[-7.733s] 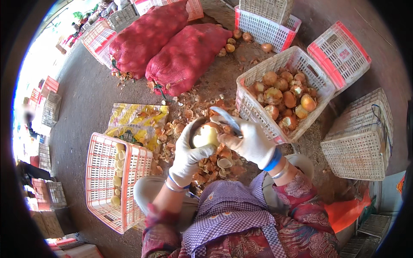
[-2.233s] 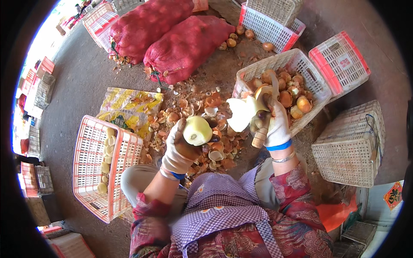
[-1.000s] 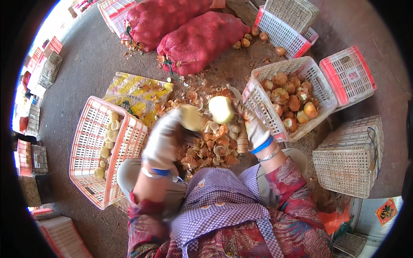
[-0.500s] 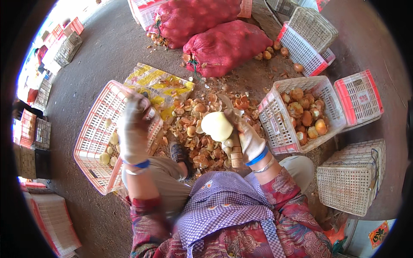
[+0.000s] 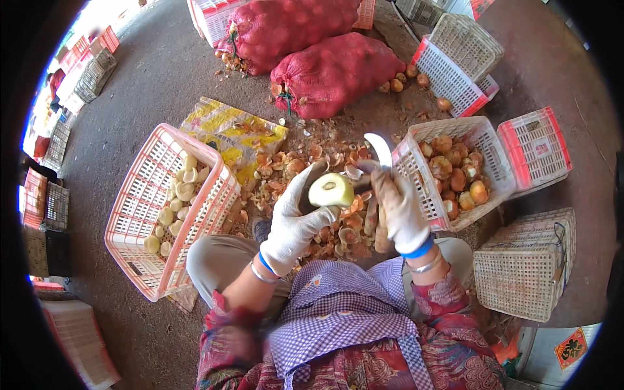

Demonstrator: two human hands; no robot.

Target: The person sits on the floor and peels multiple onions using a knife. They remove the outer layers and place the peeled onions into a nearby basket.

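Observation:
My left hand (image 5: 294, 224), in a white glove with a dark palm side, is closed around a pale peeled onion (image 5: 330, 193). The onion's cut end faces up. My right hand (image 5: 402, 211), gloved too, grips a knife by its wooden handle (image 5: 382, 237). The knife's curved blade (image 5: 379, 151) points up and away, just right of the onion and apart from it. Loose brown onion skins (image 5: 344, 235) cover the ground beneath both hands. To my left, a red-and-white plastic basket (image 5: 144, 156) holds several peeled onions (image 5: 185, 190).
On the right stands a basket (image 5: 416, 175) of brown unpeeled onions (image 5: 455, 162). Stacked crates (image 5: 523, 266) stand near my right knee. Two red mesh sacks (image 5: 338, 75) of onions lie ahead, beside a yellow woven sack (image 5: 237, 130).
My left hand has come from over the left basket to the middle and taken the onion that my right hand held. My right hand has shifted slightly right, keeping the knife.

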